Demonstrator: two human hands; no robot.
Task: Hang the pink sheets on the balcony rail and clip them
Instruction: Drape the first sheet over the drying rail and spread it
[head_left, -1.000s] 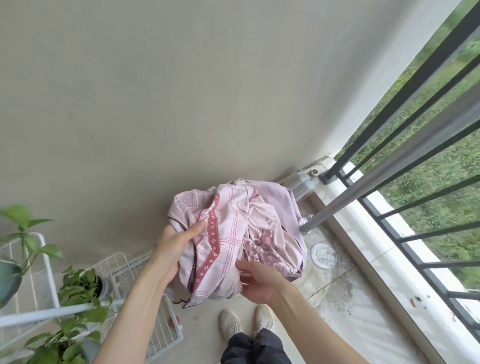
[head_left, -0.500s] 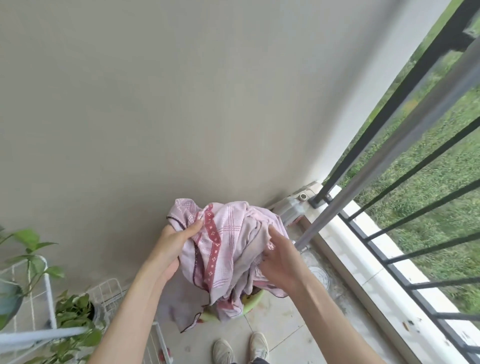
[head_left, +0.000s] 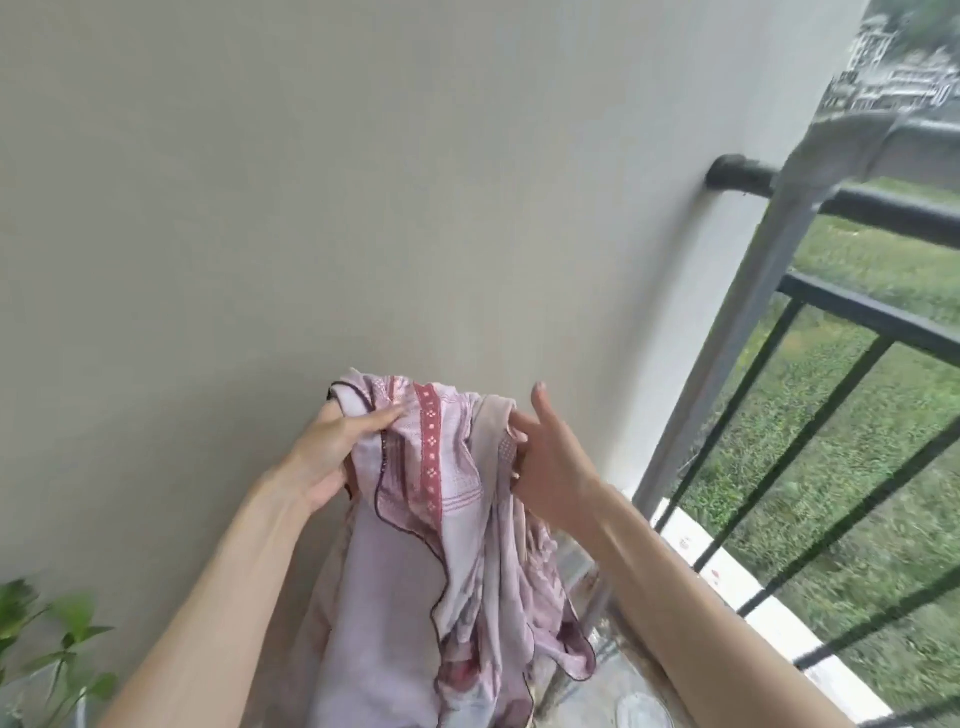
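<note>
Two bare hands up in front of a plain wall (head_left: 363, 182), with the pink sheets (head_left: 441, 545) bunched between them. Left hand (head_left: 332, 452) on the left side of the bundle, fingers curled round the cloth, thumb flat on top near a red band with white dots. Right hand (head_left: 550, 462) on the right side of the bundle, some fingers tucked into the folds and gripping, one finger sticking straight up and free. Most of the pink sheets hanging down in long folds below both hands, dark trim along the wavy edges. None of the cloth on the balcony rail (head_left: 883, 213) yet. Dark rail off to the right, well apart from the bundle, with thin black bars below it. A grey pole (head_left: 737, 332) slanting up close to the rail. Green grass (head_left: 857, 467) beyond the bars. A white ledge (head_left: 727, 577) under the bars. Green plant leaves (head_left: 47, 639) low in the left corner.
</note>
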